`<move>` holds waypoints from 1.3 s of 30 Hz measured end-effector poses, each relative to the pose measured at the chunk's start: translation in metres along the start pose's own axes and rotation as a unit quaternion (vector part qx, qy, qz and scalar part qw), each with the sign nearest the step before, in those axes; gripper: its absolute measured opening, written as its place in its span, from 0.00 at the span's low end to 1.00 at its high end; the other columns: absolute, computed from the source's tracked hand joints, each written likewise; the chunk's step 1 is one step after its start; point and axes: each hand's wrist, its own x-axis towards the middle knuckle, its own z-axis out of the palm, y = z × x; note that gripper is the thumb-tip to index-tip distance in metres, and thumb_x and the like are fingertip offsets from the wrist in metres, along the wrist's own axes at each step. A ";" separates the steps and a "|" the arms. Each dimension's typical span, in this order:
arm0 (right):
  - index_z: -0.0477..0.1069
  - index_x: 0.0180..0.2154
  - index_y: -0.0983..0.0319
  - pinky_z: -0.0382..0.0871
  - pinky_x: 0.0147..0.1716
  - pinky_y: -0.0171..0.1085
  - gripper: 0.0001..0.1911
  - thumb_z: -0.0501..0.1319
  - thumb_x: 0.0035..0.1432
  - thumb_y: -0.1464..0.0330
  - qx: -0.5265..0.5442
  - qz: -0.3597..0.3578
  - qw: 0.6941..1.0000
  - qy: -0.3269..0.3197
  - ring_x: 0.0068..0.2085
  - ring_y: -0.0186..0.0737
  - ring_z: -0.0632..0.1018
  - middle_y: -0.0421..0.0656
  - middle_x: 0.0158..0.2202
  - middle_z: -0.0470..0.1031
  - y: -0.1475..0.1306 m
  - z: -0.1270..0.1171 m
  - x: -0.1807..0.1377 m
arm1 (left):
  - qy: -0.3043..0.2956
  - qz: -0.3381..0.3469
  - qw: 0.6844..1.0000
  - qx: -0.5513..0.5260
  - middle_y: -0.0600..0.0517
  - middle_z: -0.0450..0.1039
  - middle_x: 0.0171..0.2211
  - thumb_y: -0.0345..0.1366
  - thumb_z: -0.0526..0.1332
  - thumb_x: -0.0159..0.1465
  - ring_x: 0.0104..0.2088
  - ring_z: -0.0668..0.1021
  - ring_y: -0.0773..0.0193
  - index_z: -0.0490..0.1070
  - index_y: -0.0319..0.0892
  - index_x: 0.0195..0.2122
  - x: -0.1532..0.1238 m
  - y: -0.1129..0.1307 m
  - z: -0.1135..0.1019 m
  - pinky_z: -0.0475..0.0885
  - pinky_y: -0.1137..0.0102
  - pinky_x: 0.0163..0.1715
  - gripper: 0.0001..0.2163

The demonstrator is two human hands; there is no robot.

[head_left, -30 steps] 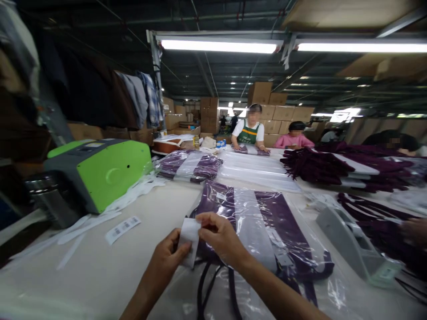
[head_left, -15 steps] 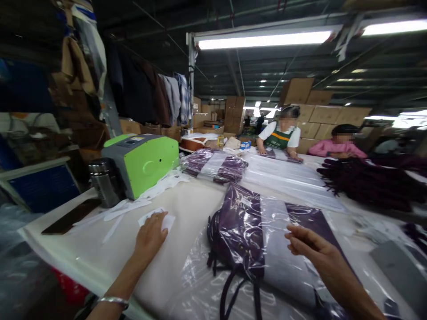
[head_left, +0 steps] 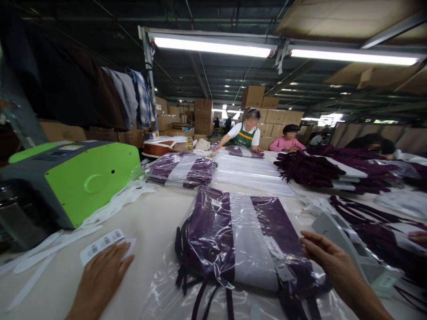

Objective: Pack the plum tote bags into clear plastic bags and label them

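My left hand (head_left: 102, 276) lies palm down, fingers stretched, on a white sheet of barcode labels (head_left: 100, 244), covering its lower part. My right hand (head_left: 328, 258) hovers by the right side of a dark purple bag (head_left: 213, 235), its fingers loosely bent and nothing plainly visible in them. The bag lies flat inside a clear plastic sleeve, a pale band around its middle and its dark straps toward me. Through the plastic show a small white label (head_left: 216, 202) at the upper left and a white tag (head_left: 275, 249) right of the band.
A green and grey machine (head_left: 100, 182) stands at left behind a dark flask (head_left: 16, 218) and paper strips (head_left: 36, 249). Beyond lie another wrapped purple bundle (head_left: 182, 169) and clear sleeves (head_left: 250, 173). Purple straps (head_left: 310, 171) and a grey dispenser (head_left: 350, 249) are at right; co-workers (head_left: 245, 133) sit opposite.
The view has swung to the right, bringing the grey dispenser and more purple pieces into sight. My left hand stays on the label sheet. My right hand is now nearer the bag's right edge.
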 end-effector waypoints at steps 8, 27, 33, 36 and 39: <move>0.78 0.44 0.63 0.77 0.32 0.33 0.33 0.75 0.39 0.51 -0.058 -0.044 0.997 -0.008 0.32 0.39 0.79 0.46 0.39 0.81 0.000 -0.007 0.000 | 0.078 0.004 0.997 -0.001 0.42 0.71 0.59 0.43 0.47 0.66 0.56 0.74 0.46 0.74 0.42 0.48 0.008 0.007 -0.011 0.69 0.51 0.55 0.20; 0.53 0.68 0.72 0.39 0.69 0.57 0.39 0.43 0.68 0.51 -0.515 -0.222 0.826 -0.058 0.72 0.53 0.49 0.55 0.71 0.50 0.031 0.075 0.059 | -0.083 0.190 0.971 -0.118 0.41 0.57 0.68 0.47 0.54 0.69 0.69 0.58 0.45 0.64 0.39 0.64 0.089 0.237 -0.046 0.56 0.46 0.66 0.26; 0.56 0.67 0.71 0.37 0.69 0.56 0.37 0.42 0.70 0.50 -0.578 -0.217 0.783 -0.080 0.72 0.53 0.50 0.56 0.70 0.53 0.084 0.061 0.050 | -0.111 0.189 0.965 -0.142 0.45 0.57 0.69 0.49 0.50 0.71 0.69 0.58 0.48 0.60 0.45 0.67 0.055 0.217 -0.005 0.52 0.46 0.66 0.26; 0.56 0.67 0.71 0.37 0.69 0.56 0.38 0.42 0.69 0.49 -0.561 -0.204 0.798 -0.086 0.72 0.52 0.50 0.56 0.70 0.53 0.084 0.061 0.051 | -0.105 0.186 0.963 -0.164 0.45 0.59 0.68 0.49 0.48 0.71 0.68 0.60 0.50 0.62 0.45 0.66 0.055 0.214 -0.001 0.54 0.48 0.67 0.26; 0.55 0.68 0.70 0.40 0.69 0.57 0.38 0.39 0.70 0.49 -0.499 -0.164 0.843 -0.113 0.72 0.51 0.50 0.54 0.71 0.52 0.067 0.059 0.048 | -0.055 0.170 0.965 -0.189 0.43 0.61 0.67 0.50 0.46 0.71 0.68 0.62 0.50 0.66 0.42 0.63 0.059 0.210 -0.009 0.57 0.50 0.66 0.27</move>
